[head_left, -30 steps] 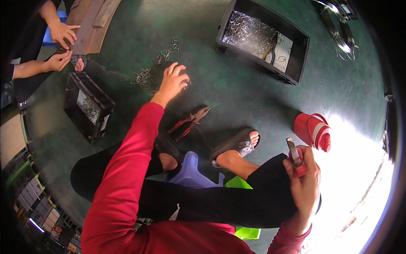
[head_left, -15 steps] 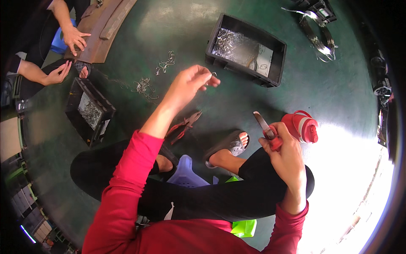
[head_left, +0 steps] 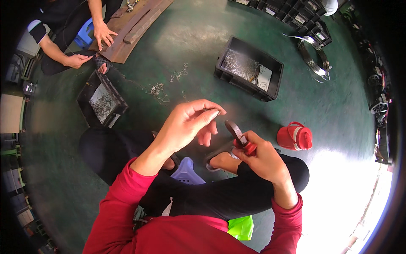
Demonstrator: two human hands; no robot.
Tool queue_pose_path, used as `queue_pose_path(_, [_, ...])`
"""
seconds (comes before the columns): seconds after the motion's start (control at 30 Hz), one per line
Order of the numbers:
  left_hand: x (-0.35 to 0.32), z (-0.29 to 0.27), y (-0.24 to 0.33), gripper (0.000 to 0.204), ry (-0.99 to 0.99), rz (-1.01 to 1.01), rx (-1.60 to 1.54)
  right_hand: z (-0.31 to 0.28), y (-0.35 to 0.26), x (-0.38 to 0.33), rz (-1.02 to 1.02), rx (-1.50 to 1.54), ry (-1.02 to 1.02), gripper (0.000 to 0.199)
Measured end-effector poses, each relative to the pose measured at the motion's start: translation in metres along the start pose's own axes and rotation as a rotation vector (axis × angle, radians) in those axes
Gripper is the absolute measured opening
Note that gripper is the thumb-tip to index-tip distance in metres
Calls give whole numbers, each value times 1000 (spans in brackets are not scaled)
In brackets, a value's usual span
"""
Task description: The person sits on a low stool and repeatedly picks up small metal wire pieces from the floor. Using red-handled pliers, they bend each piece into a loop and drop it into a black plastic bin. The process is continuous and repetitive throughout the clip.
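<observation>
My left hand (head_left: 182, 125) is closed in a pinch, thumb against forefinger, above the gap between my knees. A small piece of wire sits in its fingertips, mostly hidden by them. My right hand (head_left: 268, 158) grips red-handled pliers (head_left: 235, 130), their dark jaws pointing up and left toward the left fingertips without touching them. Beyond my left hand, bent wire pieces (head_left: 157, 91) lie heaped on the green floor, with a smaller scatter of wire pieces (head_left: 179, 73) behind. A black bin (head_left: 245, 87) ahead to the right holds many shiny wire pieces and a white card.
A second black bin (head_left: 116, 95) with wire pieces stands left. At the far left, a co-worker's hands (head_left: 104, 34) are beside a brown board (head_left: 136, 27). A red jug (head_left: 294, 136) stands right, a wire coil (head_left: 313, 59) beyond. A lilac plastic stool (head_left: 185, 171) shows between my legs.
My left hand has come down and nearer, and my right hand has brought the pliers left toward it. The view has shifted; the pliers lying on the floor earlier are no longer visible.
</observation>
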State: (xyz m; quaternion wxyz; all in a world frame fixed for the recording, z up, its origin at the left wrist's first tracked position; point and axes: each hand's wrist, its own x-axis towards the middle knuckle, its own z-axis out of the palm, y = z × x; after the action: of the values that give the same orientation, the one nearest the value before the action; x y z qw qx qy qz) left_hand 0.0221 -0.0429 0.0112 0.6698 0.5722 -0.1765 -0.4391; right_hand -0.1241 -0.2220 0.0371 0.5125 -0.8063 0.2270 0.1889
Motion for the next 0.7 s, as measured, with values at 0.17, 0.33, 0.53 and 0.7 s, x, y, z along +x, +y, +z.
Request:
queue_pose_path(0.17, [-14,6,-2,23,28,7,-16,9,-7,-4,0,48,-50,26])
queue_pose_path(0.33, [-19,7,-4,23,24,14,-55,13,-13,-4,-17,-3,-22,26])
queue_pose_path(0.53, [-21,4,-4,22,25,19,-70,16,-18,-3,-9,-12,-21,26])
queue_pose_path(0.7, [-20,1,-5,22,5,14,-56,17,-20,-2,21,-37,-17,26])
